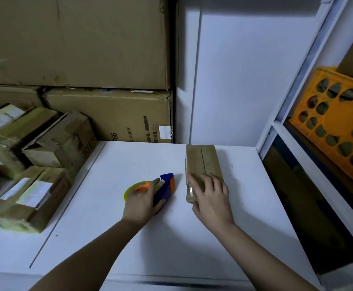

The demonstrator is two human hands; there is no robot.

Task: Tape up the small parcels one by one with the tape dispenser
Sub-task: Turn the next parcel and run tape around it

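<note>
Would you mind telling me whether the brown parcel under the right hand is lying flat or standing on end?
Lying flat: the brown cardboard parcel rests on the white table, broad face up.

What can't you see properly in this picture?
Head view only:
- Tape dispenser: its handle is hidden under the left hand.
- Parcel: its near end is covered by the right hand.
- Labels on the stacked parcels: too blurred to read.
- Orange crate: cut off by the right edge; its contents are too dark to make out.

large cardboard boxes stacked behind table | orange crate on white shelf (right)
</note>
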